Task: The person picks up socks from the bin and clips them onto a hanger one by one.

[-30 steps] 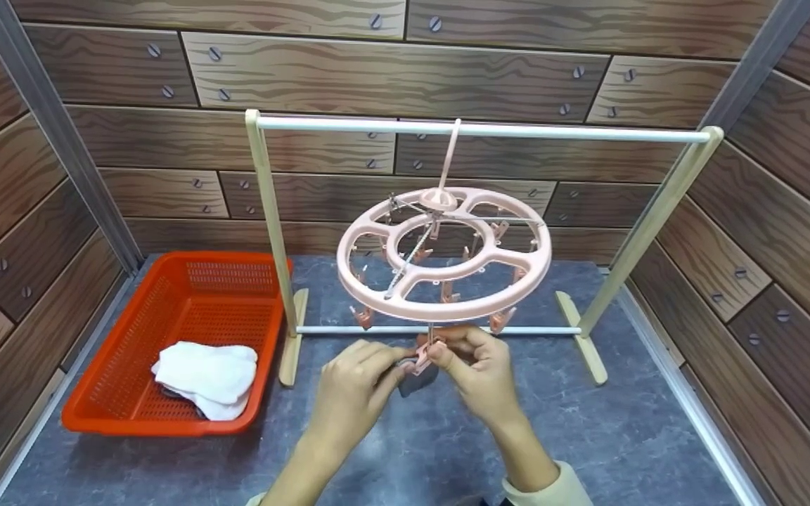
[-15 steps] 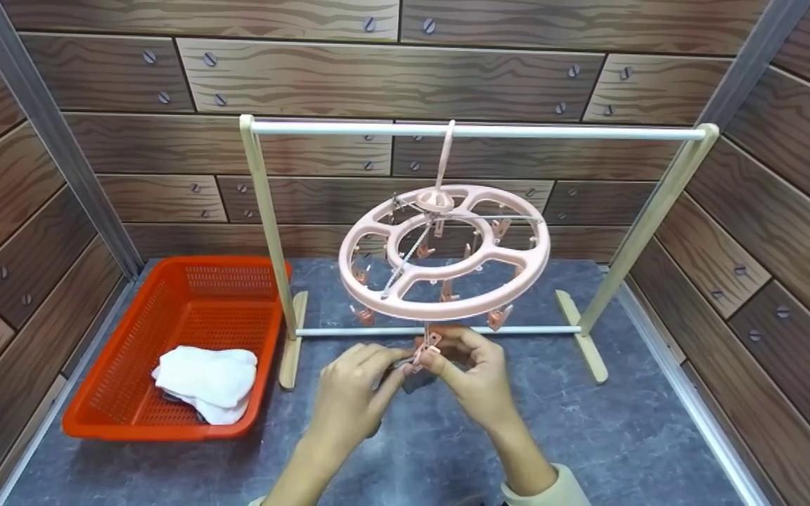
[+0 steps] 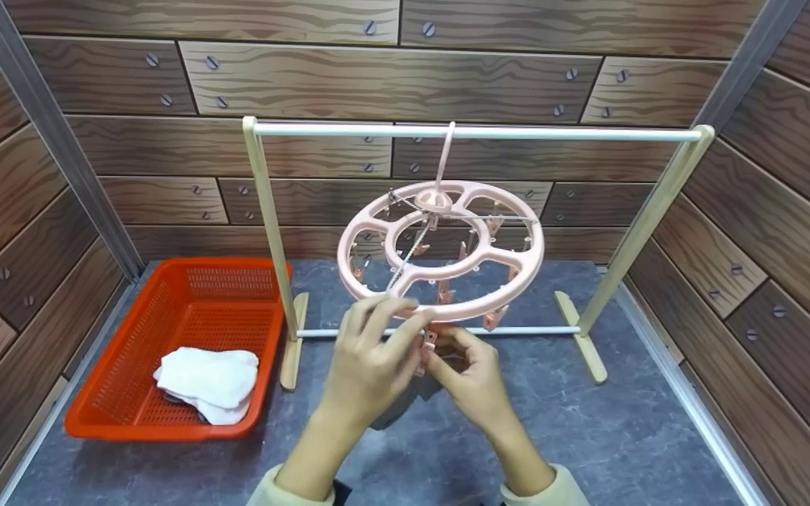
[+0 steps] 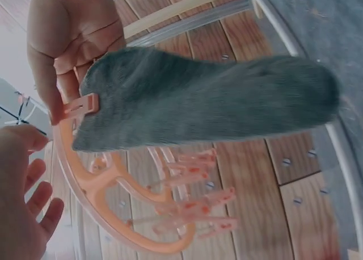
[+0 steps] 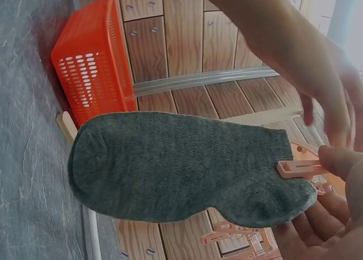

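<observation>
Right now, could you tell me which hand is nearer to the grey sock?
Right. The right hand pinches the clip holding the grey sock; the left hand is off it, by the pink hanger ring.

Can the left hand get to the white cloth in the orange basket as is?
Probably yes: the left hand is open and holds nothing, and the white cloth lies uncovered in the open-topped orange plastic basket, with nothing between.
</observation>
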Tool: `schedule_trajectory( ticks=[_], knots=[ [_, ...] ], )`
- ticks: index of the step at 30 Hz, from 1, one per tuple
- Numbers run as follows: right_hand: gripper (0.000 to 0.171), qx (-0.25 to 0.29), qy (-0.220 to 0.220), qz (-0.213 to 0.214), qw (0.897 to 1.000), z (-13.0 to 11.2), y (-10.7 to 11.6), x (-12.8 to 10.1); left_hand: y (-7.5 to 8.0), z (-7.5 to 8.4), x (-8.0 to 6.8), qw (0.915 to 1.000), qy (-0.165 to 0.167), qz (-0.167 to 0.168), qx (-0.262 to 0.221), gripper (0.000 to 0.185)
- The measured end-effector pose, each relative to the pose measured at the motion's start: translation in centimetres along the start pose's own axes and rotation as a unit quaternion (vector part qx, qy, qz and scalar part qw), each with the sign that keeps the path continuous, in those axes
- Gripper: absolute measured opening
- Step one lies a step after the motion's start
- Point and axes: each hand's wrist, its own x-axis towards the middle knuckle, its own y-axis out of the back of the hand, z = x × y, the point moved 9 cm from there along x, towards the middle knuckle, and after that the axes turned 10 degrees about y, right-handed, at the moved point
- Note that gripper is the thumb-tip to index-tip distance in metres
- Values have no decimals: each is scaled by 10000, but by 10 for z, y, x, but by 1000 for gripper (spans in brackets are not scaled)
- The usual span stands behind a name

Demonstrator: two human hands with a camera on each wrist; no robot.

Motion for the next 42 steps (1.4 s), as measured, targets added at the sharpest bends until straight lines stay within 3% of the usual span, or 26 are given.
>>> schedule_trajectory(
  ticks=[6, 11, 16, 19, 22, 25, 29, 32, 34, 38, 42],
  knots=[
    [29, -452, 386, -115, 9982, -20, -2, 3, -28, 12, 10, 9962, -115, -858, -62, 49],
    [22, -472, -22, -360, 9982, -33, -6, 4, -46, 13, 9, 9890, 19, -1460, 221, 50],
    [33, -309, -389, -834, 9953, -26, -12, -3, -51, 3, 4, 9848, 336, -1674, 308, 45],
    [35, -440, -90, -1110, 9928, -19, -10, -6, -50, -4, 1, 9840, 460, -1697, 292, 39],
    [25, -952, 544, -1154, 9873, -23, 1, -4, -48, -11, 0, 9840, 546, -1668, 319, 35],
    [18, -1636, 1448, -903, 9717, -44, 18, 5, -44, -19, 0, 9848, 626, -1591, 312, 34],
    [19, -2582, 2622, -220, 9296, -73, 41, 20, -39, -27, -1, 9854, 683, -1524, 332, 34],
    [27, -3173, 3045, 130, 8980, -79, 56, 31, -36, -31, -2, 9857, 675, -1505, 348, 33],
    [33, -3469, 3170, 40, 8827, -75, 62, 38, -36, -33, -3, 9857, 662, -1512, 340, 33],
    [37, -3801, 3237, -618, 8642, -60, 68, 47, -34, -36, -3, 9863, 665, -1476, 302, 31],
    [30, -3735, 3204, -1062, 8641, -50, 69, 46, -30, -38, -1, 9889, 635, -1316, 252, 32]
  ],
)
